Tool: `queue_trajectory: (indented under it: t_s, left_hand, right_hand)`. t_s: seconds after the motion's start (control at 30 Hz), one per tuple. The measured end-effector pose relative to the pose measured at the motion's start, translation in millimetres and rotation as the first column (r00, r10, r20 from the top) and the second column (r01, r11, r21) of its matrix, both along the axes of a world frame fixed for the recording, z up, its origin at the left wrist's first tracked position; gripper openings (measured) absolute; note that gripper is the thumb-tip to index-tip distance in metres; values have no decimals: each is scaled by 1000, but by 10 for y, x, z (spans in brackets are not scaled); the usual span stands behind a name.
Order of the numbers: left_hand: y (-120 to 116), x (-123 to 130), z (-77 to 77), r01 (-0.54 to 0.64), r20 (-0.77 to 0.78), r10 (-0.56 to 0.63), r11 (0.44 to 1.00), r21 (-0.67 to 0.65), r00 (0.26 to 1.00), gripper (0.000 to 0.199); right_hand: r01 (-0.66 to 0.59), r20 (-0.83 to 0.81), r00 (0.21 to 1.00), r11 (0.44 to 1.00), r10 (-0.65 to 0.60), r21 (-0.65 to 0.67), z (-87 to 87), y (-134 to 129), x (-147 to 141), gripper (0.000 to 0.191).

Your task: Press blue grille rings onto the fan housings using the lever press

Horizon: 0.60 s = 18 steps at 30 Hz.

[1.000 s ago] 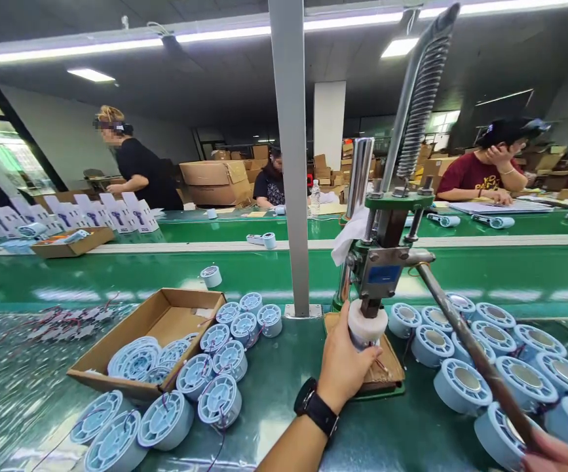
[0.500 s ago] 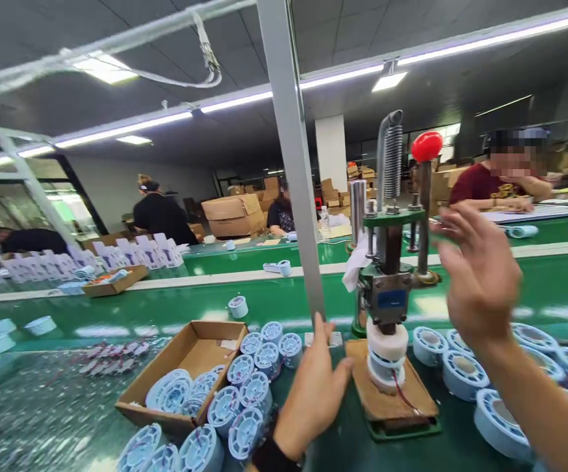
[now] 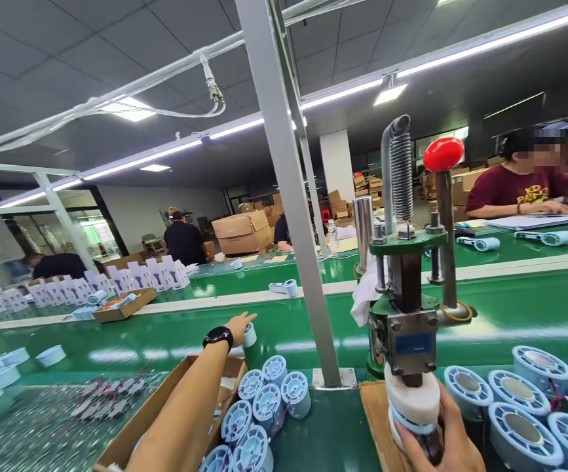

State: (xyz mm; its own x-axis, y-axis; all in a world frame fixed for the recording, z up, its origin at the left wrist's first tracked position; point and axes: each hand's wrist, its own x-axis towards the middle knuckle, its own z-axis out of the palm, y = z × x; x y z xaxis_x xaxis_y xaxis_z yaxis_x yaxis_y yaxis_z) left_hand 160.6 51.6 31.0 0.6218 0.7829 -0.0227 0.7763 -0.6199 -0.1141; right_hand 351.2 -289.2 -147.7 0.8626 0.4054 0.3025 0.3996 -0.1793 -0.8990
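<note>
Right hand [image 3: 448, 442] clasps housing [image 3: 422, 428] under press [image 3: 414, 337]; left hand [image 3: 238, 326] over blue cup [image 3: 249, 336], grip unclear. Disc-topped housings [image 3: 524, 429] appear pressed; discless housings [image 3: 267, 401], unpressed.

Tubes [image 3: 490, 43] shine either side of the post [image 3: 293, 196]; glare streaks the belt [image 3: 166, 328] left and right of it beneath a dim ceiling [image 3: 42, 52].

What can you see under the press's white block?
A pale blue round part, held by the right hand. The hand hides some of its side; its top is covered by the block.
</note>
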Motion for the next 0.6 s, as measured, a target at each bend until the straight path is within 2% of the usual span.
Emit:
queue_trajectory:
  t_s: [0.1,0.2,0.27,0.33,0.4,0.5,0.53,0.6]
  left_hand:
    - [-40,171,41,18,-91,-18,1000,0,996,31]
    - [-192,374,200,34,-166,-29,999,23,986,29]
    - [-459,477,299,73,-185,-62,996,55,981,32]
    - [-901,527,333,160,-187,-145,985,66,972,38]
    - [-1467,524,272,281,-187,-270,959,30,944,42]
    - [-2264,481,18,402,-255,-407,913,-73,877,41]
    - [-2455,478,-87,412,-293,-420,907,-91,859,41]
    - [-2694,497,-279,402,-337,-400,913,-67,852,42]
  right_hand:
    - [-5,27,1000,1000,4,30,4,7,-34,75]
    - [-90,-16,996,991,92,99,50,-66,-1,75]
    - [-131,-81,985,971,149,201,105,-107,13,77]
    - [-165,-114,972,938,208,303,169,-105,-2,78]
    - [-171,-93,971,911,220,374,236,-57,-41,76]
    - [-140,-22,986,897,164,419,330,1,-96,71]
    - [-124,6,991,900,133,419,358,-18,-110,70]
    - [-107,78,993,917,83,384,405,-155,-145,64]
